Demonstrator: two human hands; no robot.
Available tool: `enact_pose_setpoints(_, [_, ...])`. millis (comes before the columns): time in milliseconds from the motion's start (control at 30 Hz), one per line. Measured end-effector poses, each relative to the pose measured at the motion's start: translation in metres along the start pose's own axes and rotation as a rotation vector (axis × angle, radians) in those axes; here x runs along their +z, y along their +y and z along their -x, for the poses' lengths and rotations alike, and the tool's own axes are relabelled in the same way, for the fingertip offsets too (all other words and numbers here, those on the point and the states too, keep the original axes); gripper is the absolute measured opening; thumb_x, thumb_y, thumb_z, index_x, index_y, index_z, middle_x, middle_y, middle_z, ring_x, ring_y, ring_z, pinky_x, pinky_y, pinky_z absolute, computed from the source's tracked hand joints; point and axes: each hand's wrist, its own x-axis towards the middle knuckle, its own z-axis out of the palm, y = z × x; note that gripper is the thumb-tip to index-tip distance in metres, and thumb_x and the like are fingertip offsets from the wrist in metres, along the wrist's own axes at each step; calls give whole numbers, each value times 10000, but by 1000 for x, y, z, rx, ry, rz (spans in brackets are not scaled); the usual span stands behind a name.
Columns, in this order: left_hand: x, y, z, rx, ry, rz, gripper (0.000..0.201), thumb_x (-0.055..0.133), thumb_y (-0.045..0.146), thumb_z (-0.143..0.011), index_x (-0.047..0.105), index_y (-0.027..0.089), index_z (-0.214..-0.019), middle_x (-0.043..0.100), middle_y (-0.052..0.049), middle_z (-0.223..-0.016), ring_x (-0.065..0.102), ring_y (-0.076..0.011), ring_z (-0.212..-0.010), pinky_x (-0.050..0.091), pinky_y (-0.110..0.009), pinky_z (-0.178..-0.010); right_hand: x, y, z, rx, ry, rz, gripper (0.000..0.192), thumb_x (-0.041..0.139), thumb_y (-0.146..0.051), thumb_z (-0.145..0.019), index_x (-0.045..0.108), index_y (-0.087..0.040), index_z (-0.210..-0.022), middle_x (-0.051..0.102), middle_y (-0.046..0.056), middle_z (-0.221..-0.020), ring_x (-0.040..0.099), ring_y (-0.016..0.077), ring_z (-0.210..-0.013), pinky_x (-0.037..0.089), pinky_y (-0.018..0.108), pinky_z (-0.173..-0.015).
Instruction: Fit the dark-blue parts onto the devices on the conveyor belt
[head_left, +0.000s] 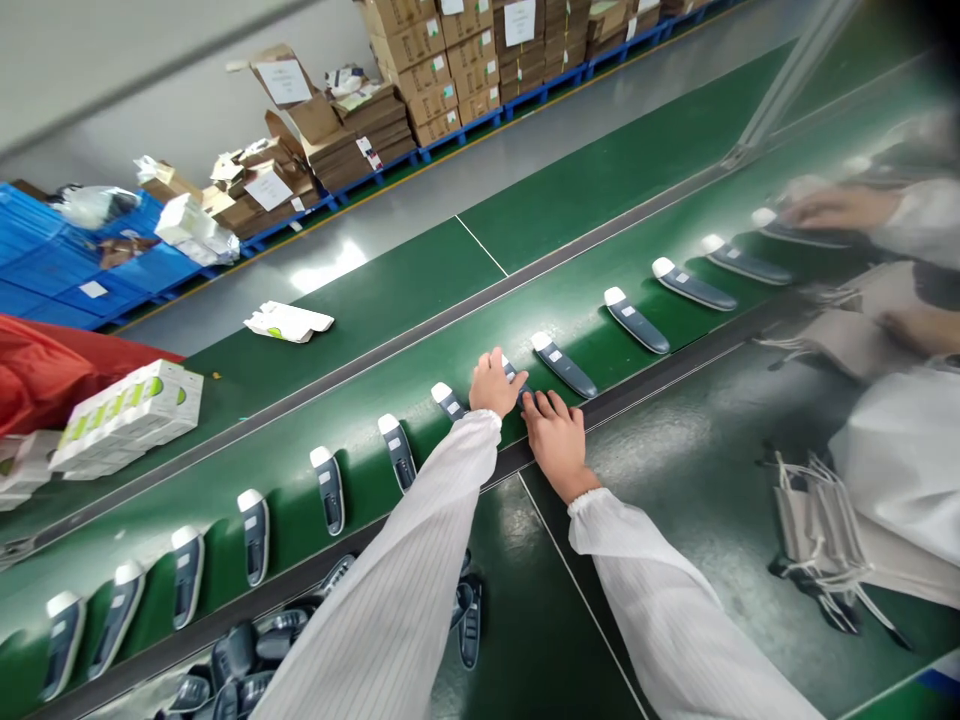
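My left hand point(493, 384) and my right hand point(556, 438) rest together on one grey, white-tipped handheld device point(514, 376) lying on the green conveyor belt point(420, 360); the hands hide most of it. The left hand covers its upper end, while the right hand lies flat over its lower end at the belt's near edge. A long row of the same devices runs along the belt, such as one point(564, 364) just right of my hands and another point(398, 451) to the left. Both arms wear white striped sleeves.
A pile of grey devices point(240, 660) lies below the belt at the lower left. White boxes point(131, 415) sit at the left, a flat carton point(289, 321) beyond the belt. Another person's hands point(836, 208) work at the right. Grey bags point(825, 530) lie at the right.
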Motion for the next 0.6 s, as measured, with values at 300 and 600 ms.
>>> enact_pose_setpoints(300, [-45, -43, 16, 102, 58, 28, 793, 488, 532, -928, 135, 207, -1560, 198, -135, -1621, 131, -314, -1497, 225, -496, -1196, -52, -71, 130, -327, -416, -378, 321, 489, -393, -982, 617, -268, -1248, 703, 74, -1162, 622, 291, -1039, 465, 474, -900])
enact_pose_setpoints(600, [-27, -53, 13, 8, -95, 67, 700, 557, 463, -892, 308, 221, -1500, 344, -122, -1557, 319, -337, -1416, 368, -476, -1103, -11, -102, 216, -9, -437, -362, 471, 537, -80, -832, 577, -214, -1282, 710, 116, -1020, 696, 291, -856, 569, 389, -712])
